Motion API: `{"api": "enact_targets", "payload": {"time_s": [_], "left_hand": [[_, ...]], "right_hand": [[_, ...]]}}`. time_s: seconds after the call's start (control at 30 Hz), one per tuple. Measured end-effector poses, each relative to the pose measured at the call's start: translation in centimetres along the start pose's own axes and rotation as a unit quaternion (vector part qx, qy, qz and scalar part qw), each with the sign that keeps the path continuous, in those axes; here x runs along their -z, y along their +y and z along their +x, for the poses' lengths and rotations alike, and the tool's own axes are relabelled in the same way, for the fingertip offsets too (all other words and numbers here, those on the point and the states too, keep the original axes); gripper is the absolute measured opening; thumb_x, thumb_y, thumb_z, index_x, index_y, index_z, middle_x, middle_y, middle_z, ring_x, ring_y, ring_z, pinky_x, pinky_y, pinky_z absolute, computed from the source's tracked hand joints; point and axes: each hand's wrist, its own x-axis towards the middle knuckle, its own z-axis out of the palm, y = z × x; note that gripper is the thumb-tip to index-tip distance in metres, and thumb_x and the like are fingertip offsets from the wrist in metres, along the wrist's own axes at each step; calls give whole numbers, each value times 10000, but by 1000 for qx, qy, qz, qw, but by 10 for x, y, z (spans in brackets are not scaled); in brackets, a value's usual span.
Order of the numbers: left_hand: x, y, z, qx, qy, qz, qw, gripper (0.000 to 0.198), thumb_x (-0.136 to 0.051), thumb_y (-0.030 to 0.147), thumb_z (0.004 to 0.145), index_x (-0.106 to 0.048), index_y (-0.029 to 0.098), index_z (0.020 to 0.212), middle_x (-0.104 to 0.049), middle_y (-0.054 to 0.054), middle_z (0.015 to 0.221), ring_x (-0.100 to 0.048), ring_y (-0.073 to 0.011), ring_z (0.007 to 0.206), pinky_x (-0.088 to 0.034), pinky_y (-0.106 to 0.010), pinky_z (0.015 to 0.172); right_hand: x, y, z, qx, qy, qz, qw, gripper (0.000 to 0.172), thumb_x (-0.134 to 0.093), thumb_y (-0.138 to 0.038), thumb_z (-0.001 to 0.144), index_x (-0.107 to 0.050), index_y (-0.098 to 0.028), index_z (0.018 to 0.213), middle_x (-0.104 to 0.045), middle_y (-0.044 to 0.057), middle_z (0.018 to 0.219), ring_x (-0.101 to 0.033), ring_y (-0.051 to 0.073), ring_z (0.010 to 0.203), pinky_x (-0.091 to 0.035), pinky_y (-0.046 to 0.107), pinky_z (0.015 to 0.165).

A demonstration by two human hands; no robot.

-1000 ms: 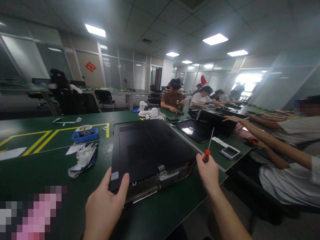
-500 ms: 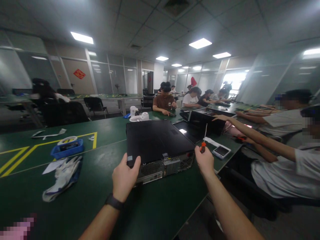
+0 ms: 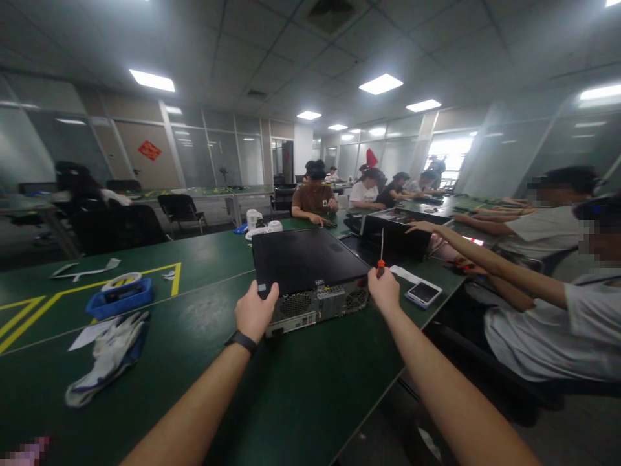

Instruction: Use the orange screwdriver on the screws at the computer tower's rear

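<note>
A black desktop computer case [image 3: 310, 259] lies flat on the green table, its rear panel with vents and ports facing me. My left hand [image 3: 255, 312] grips its near left corner, thumb over the top edge and the other fingers partly hidden along the side. At the near right corner, my right hand [image 3: 385, 292] holds a screwdriver [image 3: 381, 255] with an orange-red handle, its shaft pointing up. That hand also rests against the case.
To the left are a blue tray [image 3: 121, 298], a tape roll [image 3: 122, 281] and work gloves [image 3: 107, 356]. A phone-like device [image 3: 424, 294] lies at right, near a co-worker's outstretched arm [image 3: 504, 262]. Another open case [image 3: 398, 230] stands behind. A white device [image 3: 264, 226] sits beyond.
Both my hands have moved forward, and the computer case has slid a little farther away across the table. The screwdriver stays in my right hand. The view has shifted slightly.
</note>
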Motion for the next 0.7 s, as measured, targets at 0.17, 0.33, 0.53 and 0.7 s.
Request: {"api": "enact_targets", "payload": {"time_s": [0.17, 0.33, 0.53, 0.7], "left_hand": [[3, -6, 2, -62, -6, 10, 998, 463, -463, 603, 1035, -677, 209, 1150, -825, -124, 1033, -799, -302, 941, -573, -357, 755], [3, -3, 2, -180, 15, 48, 982, 673, -486, 528, 1047, -510, 42, 1512, -519, -292, 1623, -501, -374, 1528, -464, -485, 1196], [-5, 17, 6, -302, -46, 110, 946, 648, -640, 499, 989, -578, 67, 1468, -617, -252, 1547, -537, -374, 1494, -421, -479, 1241], [-7, 26, 8, -325, -62, 148, 932, 499, -686, 365, 972, -626, 82, 1379, -660, -253, 1480, -599, -363, 1422, -458, -472, 1201]], "right_hand": [[8, 6, 0, 55, 10, -24, 998, 403, -684, -440, 1030, -640, -204, 1354, -657, 105, 1386, -686, 251, 1182, -614, 477, 999], [20, 4, -11, 161, 29, -43, 986, 409, -689, -442, 1029, -636, -204, 1356, -654, 104, 1391, -683, 249, 1186, -612, 484, 1004], [23, -8, -16, 272, -50, -64, 959, 333, -571, -320, 1034, -730, -278, 1323, -627, 92, 1515, -692, 269, 1271, -553, 400, 1114], [19, -6, -7, 299, -128, -88, 941, 458, -604, -284, 963, -707, -276, 1409, -600, 44, 1598, -633, 265, 1418, -500, 408, 1213]]}}
